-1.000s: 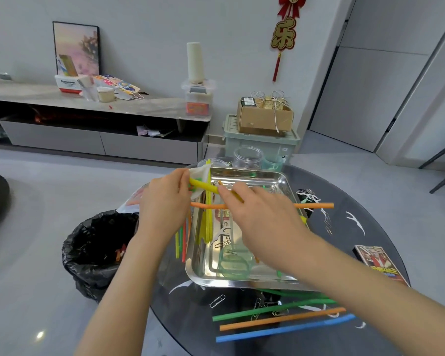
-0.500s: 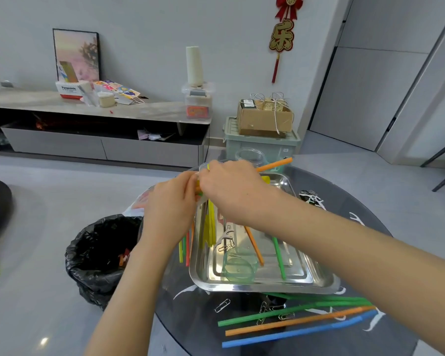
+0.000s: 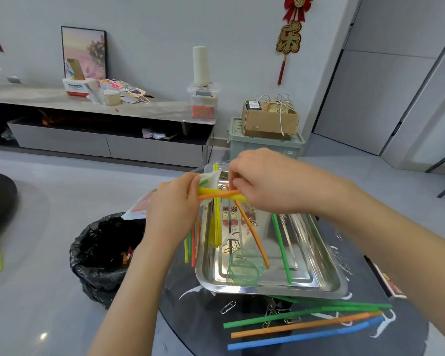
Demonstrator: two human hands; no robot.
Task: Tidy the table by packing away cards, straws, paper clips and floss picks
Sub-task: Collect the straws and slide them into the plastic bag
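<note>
Two hands meet at about eleven o'clock of the steel tray [image 3: 267, 287]. The left hand [image 3: 172, 206] grips the mouth of a thin clear bag [image 3: 211, 176], with a bunch of straws [image 3: 190, 245] hanging below it. The right hand [image 3: 262, 181] pinches an orange straw [image 3: 220, 194] and a yellow straw [image 3: 239, 199], held crosswise with their ends at the bag. The step in hand looks like bagging straws. The next move likely calls for lining these two up with the bunch and sliding them in without spilling the rest (the bag's opening is partly hidden behind the fingers). Plenty remains. An orange and a green straw [image 3: 281, 250] lean in the tray beside a green cup [image 3: 244, 265]. At six o'clock of the tray, loose straws [image 3: 306, 325] in green, orange and blue lie on the dark table [image 3: 190, 330] among paper clips [image 3: 228, 307], with a floss pick [image 3: 388, 320] at five o'clock. A card box [image 3: 393, 287] lies at four o'clock, its print too blurred to read. A bin [image 3: 100, 253] stands at nine o'clock. On the wall at twelve o'clock, a red ornament [image 3: 288, 38] bears the character 乐. A white box [image 3: 75, 87] on the shelf at ten o'clock seems to read Panasonic.
</note>
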